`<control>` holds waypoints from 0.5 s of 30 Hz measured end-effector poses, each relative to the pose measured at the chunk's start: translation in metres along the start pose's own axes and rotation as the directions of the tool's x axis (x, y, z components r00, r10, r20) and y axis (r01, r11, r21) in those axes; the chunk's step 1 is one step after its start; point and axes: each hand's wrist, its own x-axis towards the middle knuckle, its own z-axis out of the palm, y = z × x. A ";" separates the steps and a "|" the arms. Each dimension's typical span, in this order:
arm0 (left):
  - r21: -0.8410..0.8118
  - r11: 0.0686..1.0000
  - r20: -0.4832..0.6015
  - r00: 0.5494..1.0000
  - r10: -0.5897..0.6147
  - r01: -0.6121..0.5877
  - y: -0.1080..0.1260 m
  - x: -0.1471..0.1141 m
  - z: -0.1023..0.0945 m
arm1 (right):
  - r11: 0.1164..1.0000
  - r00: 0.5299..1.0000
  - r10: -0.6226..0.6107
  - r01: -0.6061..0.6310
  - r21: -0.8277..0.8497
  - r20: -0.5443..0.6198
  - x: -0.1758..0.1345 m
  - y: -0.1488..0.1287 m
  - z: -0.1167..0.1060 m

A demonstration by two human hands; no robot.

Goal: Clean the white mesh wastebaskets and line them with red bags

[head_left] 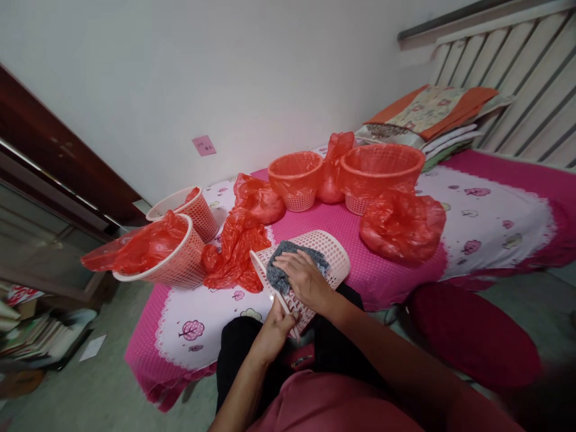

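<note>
A pale pink perforated plastic wastebasket lies on its side across my lap and the bed's edge, its mouth facing left. Gripping its rim from the near side is my left hand, thumb over the edge. My right hand presses a grey cloth against the basket's outer wall. The palm covers part of the cloth, and the fingers bend over it. Crumpled red plastic bags lie just beyond the basket's mouth.
Two baskets lined with red bags, one behind and another at right, stand upright. Two more baskets tilt at left with red bags inside. A filled red bag sits right. A dark red round stool stands beside the bed.
</note>
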 end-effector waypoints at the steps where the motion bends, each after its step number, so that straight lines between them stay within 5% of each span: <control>1: -0.030 0.999 0.005 1.000 -0.018 0.019 -0.001 -0.001 0.001 | 1.000 1.000 0.018 -0.018 -0.009 -0.003 0.003 0.003 0.001; 9: -0.112 0.988 0.017 0.995 -0.102 0.103 -0.007 -0.005 0.008 | 0.969 0.975 0.213 -0.218 -0.120 -0.056 0.018 0.043 -0.004; 15: -0.085 0.992 0.018 0.996 -0.091 0.093 -0.006 -0.006 0.011 | 0.895 0.912 0.380 -0.405 -0.186 -0.153 0.010 0.088 -0.012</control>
